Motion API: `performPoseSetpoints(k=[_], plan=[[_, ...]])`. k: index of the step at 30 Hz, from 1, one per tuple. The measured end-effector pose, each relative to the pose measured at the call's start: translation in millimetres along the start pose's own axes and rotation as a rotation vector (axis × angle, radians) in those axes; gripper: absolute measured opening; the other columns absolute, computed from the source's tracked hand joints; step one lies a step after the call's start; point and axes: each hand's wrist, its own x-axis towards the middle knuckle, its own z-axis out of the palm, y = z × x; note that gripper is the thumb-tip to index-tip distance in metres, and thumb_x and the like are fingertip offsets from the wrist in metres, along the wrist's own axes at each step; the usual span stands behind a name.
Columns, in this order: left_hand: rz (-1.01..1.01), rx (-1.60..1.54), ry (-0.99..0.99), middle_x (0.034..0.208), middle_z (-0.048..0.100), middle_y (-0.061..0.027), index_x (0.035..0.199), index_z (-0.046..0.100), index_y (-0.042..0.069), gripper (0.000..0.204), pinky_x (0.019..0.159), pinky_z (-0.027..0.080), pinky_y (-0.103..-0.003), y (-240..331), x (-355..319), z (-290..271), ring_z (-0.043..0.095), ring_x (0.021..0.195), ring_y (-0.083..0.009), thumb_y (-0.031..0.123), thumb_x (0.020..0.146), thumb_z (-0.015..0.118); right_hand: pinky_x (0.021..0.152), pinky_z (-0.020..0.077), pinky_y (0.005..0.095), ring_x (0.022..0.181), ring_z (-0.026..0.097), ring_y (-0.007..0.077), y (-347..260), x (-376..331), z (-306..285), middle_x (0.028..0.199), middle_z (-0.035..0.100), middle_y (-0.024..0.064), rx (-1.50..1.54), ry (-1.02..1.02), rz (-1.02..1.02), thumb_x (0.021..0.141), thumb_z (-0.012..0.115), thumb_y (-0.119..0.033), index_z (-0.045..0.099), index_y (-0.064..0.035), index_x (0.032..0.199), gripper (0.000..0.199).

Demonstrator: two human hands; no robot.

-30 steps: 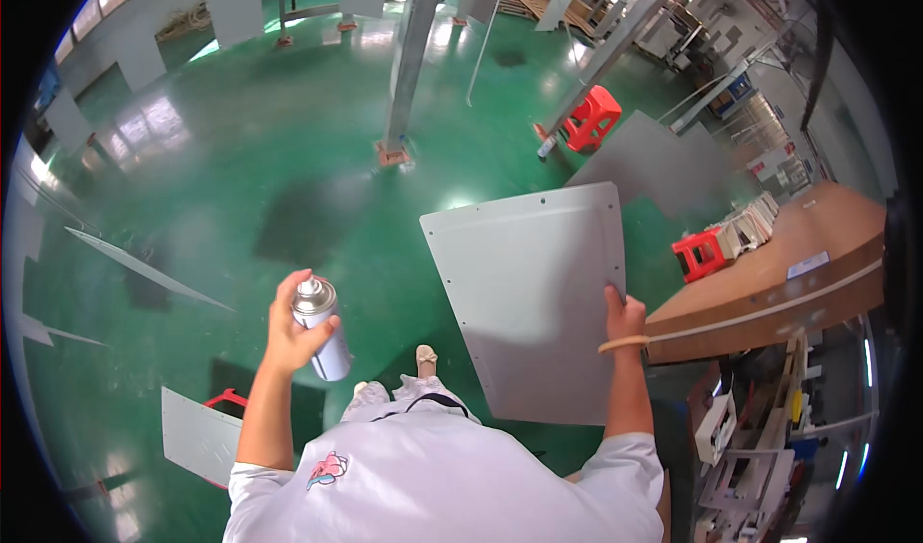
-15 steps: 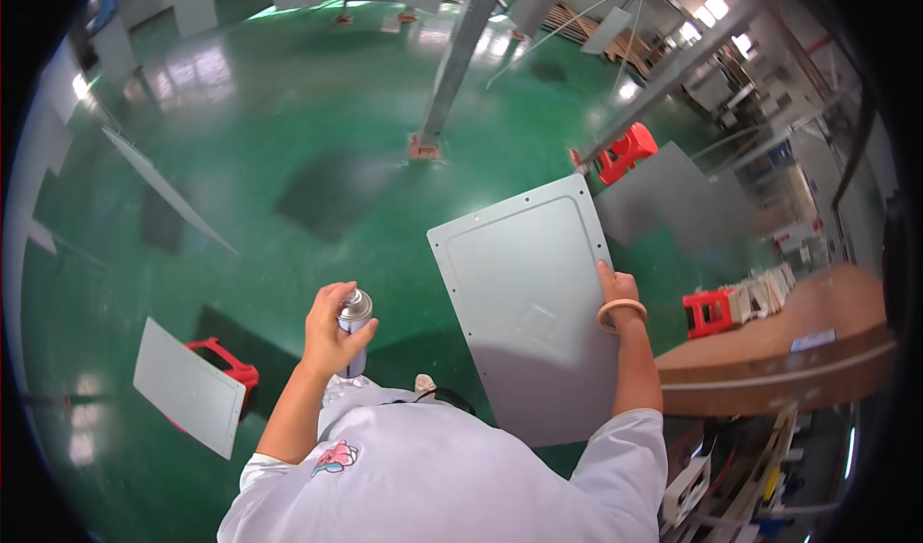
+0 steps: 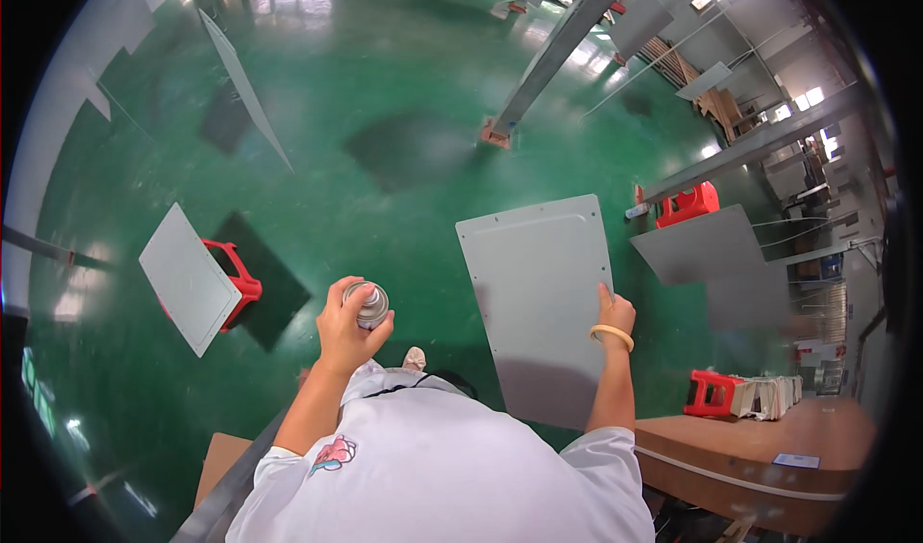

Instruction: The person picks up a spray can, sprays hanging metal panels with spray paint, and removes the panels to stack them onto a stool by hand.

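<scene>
My left hand (image 3: 348,326) is wrapped round a spray can (image 3: 373,304), its forefinger resting on the nozzle at the top. At the right, my right hand (image 3: 615,318) grips the right edge of a large pale grey metal panel (image 3: 535,293) with the thumb lying along its face. Small holes run along the panel's border, and a pressed ridge follows inside it. The panel stands tilted beside me, its lower part in shadow. A beige ring-shaped band (image 3: 612,334) sits round my right wrist.
Left, a similar panel (image 3: 190,278) rests on a red stool (image 3: 236,283). Another panel (image 3: 245,86) stands further off. A grey post (image 3: 562,52) rises ahead. At right are a red stool (image 3: 694,203), a grey panel (image 3: 700,245) and a brown table (image 3: 769,447); the floor (image 3: 317,139) is green.
My view has turned left, shifting the surroundings rightward. The can is tipped with its top more toward me, the forefinger now over the nozzle. My right hand keeps hold of the panel.
</scene>
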Motion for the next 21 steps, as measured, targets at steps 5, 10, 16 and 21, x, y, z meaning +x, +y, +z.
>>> performPoseSetpoints(k=[5, 10, 16, 21], plan=[[-0.059, 0.085, -0.023, 0.102, 0.053, -0.0163, 0.107, 0.046, 0.013, 0.055, 0.061, 0.05, -0.036, -5.1, -15.9, -5.6, 0.059, 0.076, -0.03, 0.009, 0.06, 0.072, 0.057, 0.0421, 0.0442, 0.061, 0.052, 0.0408, -10.9, -15.0, 20.2, 0.064, 0.055, 0.0225, 0.027, -0.016, -0.038, 0.08, 0.052, -0.054, 0.06, 0.0008, 0.067, 0.057], [-0.061, 0.117, 0.02, 0.101, 0.053, -0.0158, 0.107, 0.045, 0.013, 0.055, 0.057, 0.05, -0.035, -10.9, -24.5, -16.9, 0.06, 0.073, -0.0294, 0.01, 0.059, 0.073, 0.058, 0.0423, 0.0441, 0.06, 0.053, 0.0396, -42.5, -19.3, 45.4, 0.063, 0.056, 0.0212, 0.092, -0.078, -0.102, 0.079, 0.052, -0.055, 0.061, 0.0002, 0.068, 0.057], [-0.171, 0.136, 0.208, 0.102, 0.054, -0.0127, 0.101, 0.053, 0.016, 0.049, 0.056, 0.052, -0.033, -2.1, -50.9, -13.9, 0.062, 0.073, -0.0268, 0.015, 0.057, 0.075, 0.054, 0.0384, 0.0455, 0.053, 0.046, 0.0401, -82.1, 10.3, 81.6, 0.058, 0.05, 0.026, 0.133, -0.09, -0.3, 0.081, 0.053, -0.052, 0.051, 0.0083, 0.059, 0.064], [-0.285, 0.225, 0.369, 0.101, 0.054, -0.0133, 0.104, 0.05, 0.016, 0.052, 0.058, 0.051, -0.034, 20.5, -78.1, 24.1, 0.061, 0.075, -0.0286, 0.013, 0.058, 0.075, 0.058, 0.0407, 0.0461, 0.059, 0.051, 0.0403, -93.1, 43.5, 108.4, 0.061, 0.054, 0.0245, 0.046, -0.201, -0.446, 0.081, 0.049, -0.055, 0.056, 0.0058, 0.063, 0.064]])
